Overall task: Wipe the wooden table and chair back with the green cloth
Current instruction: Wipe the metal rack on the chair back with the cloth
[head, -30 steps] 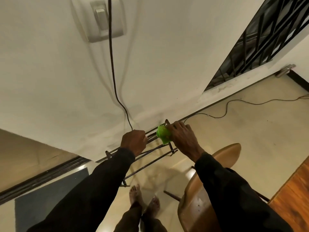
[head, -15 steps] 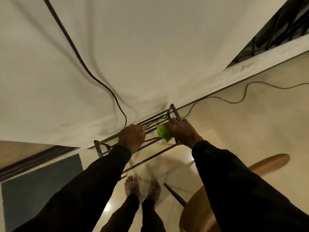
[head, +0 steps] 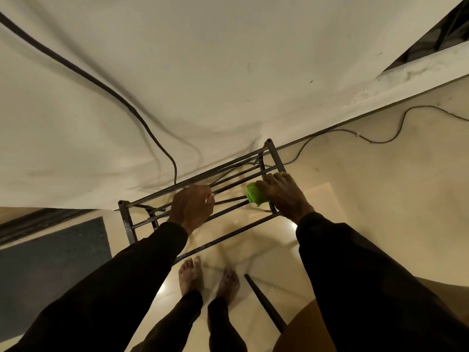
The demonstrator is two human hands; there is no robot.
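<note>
A dark metal rack (head: 229,235) of thin bars stands against the wall below me. My left hand (head: 192,207) grips one of its middle bars. My right hand (head: 284,193) presses the bunched green cloth (head: 255,196) onto the bars near the rack's right end. The cloth pokes out from under my fingers to the left. A wooden chair (head: 308,323) shows at the bottom right, mostly hidden behind my right sleeve, with one dark leg (head: 264,302) sticking out. The wooden table is out of view.
A white wall fills the upper view, with a black cable (head: 142,120) hanging down it. Another cable (head: 375,138) snakes along the tiled floor at right. A dark mat (head: 50,255) lies at the left. My bare feet (head: 208,278) stand just in front of the rack.
The view has tilted down and closer to the rack. My right hand with the cloth has slid a little toward the rack's right end. The left hand keeps its grip.
</note>
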